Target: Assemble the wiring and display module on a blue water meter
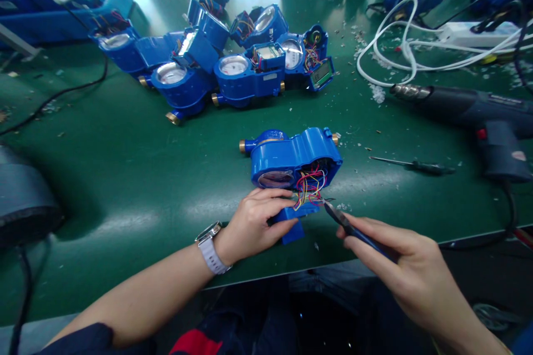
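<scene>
A blue water meter (291, 158) lies opened on the green table (125, 177), with coloured wires (310, 186) spilling from its body to a small blue cover part (293, 222). My left hand (254, 224), with a watch on the wrist, is closed on that blue cover part near the table's front edge. My right hand (400, 266) grips a small pair of cutters (347, 224). The cutter tips touch the wires just right of the cover part.
Several more blue meters (233, 61) are heaped at the back centre. A heat gun (470, 113) and a thin screwdriver (412, 165) lie to the right. White cables (400, 50) and a power strip sit at the back right. A dark object (20, 199) stands at the left.
</scene>
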The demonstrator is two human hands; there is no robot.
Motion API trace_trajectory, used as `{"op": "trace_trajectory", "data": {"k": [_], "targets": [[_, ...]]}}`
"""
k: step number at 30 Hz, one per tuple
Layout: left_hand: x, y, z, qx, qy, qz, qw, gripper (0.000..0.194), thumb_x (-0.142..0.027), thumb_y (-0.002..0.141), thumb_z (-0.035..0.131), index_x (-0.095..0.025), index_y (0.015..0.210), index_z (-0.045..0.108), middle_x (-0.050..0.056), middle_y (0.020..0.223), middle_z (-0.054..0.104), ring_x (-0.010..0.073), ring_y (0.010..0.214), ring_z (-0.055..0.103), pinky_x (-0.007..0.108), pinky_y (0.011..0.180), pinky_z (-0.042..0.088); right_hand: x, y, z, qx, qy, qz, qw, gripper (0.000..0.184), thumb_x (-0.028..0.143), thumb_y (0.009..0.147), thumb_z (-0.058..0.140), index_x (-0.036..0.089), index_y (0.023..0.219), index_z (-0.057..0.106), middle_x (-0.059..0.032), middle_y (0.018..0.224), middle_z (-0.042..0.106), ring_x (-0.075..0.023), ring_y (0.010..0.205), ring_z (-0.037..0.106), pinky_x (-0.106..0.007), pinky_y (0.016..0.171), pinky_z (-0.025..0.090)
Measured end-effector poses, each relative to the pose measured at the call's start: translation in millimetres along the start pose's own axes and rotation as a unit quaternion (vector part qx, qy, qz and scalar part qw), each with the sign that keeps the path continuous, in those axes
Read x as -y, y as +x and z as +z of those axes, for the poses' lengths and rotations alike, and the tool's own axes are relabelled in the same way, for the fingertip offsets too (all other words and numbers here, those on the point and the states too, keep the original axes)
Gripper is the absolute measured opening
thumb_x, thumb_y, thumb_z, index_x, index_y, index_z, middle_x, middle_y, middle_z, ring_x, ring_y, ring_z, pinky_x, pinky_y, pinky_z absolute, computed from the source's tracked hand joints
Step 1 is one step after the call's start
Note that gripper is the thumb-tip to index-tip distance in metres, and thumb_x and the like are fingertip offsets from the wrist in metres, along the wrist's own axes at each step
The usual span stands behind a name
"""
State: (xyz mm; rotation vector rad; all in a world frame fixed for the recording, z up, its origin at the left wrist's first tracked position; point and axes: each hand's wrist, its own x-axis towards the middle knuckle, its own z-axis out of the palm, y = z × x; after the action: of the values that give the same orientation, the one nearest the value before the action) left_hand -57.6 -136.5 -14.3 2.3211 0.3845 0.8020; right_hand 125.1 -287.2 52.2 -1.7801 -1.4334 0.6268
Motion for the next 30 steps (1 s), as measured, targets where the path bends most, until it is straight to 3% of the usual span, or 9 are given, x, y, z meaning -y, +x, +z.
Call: {"op": "trace_trajectory", "data": {"k": [3,9,21,30], "targets": [[0.4,-0.2,0.3,-0.001,-0.012,-0.009,1.000,0.020,-0.024,0.085,0.066,-0.014,0.102,0.067,0.013,0.106,0.074,0.0236,0.102,0.070,0.041,0.084,0.058,-1.2,-0.8,-4.5,0.005,-0.091,-0.069,0.993,0.026,0.021,0.092,0.056,0.023,0.116,0.066,-0.0020,0.105,0.070,-0.0158,0.091,0.068,-0.023,0.076,0.057],[-0.5,1.3,-0.1,-0.004,-0.021,-0.013,1.000,0.020,-0.023,0.084,0.066,-0.014,0.102,0.068,0.013,0.105,0.074,0.0232,0.102,0.070,0.041,0.084,0.058,-9.7,-2.8,3.3,0.016,-0.287,-0.140,0.948,0.029,0.022,0.095,0.050,0.017,0.122,0.060,-0.0091,0.105,0.062,-0.0239,0.090,0.060,-0.041,0.076,0.053],[-2.0,1.0,-0.5,0.002,0.000,0.005,1.000,0.021,-0.024,0.086,0.066,-0.014,0.103,0.067,0.013,0.105,0.074,0.0230,0.103,0.069,0.041,0.085,0.058,21.2,9.5,-1.0,0.031,-0.432,-0.185,0.882,0.034,0.016,0.092,0.042,0.014,0.114,0.068,-0.0061,0.088,0.063,-0.0221,0.074,0.057,-0.035,0.064,0.038],[-3.9,0.8,-1.5,0.007,0.007,-0.007,1.000,0.021,-0.025,0.086,0.065,-0.015,0.104,0.068,0.013,0.107,0.074,0.0231,0.102,0.070,0.041,0.085,0.057,30.5,9.3,-1.8,0.037,-0.469,-0.179,0.864,0.035,0.016,0.091,0.041,0.015,0.111,0.070,-0.0065,0.087,0.066,-0.0226,0.073,0.059,-0.036,0.064,0.038]]}}
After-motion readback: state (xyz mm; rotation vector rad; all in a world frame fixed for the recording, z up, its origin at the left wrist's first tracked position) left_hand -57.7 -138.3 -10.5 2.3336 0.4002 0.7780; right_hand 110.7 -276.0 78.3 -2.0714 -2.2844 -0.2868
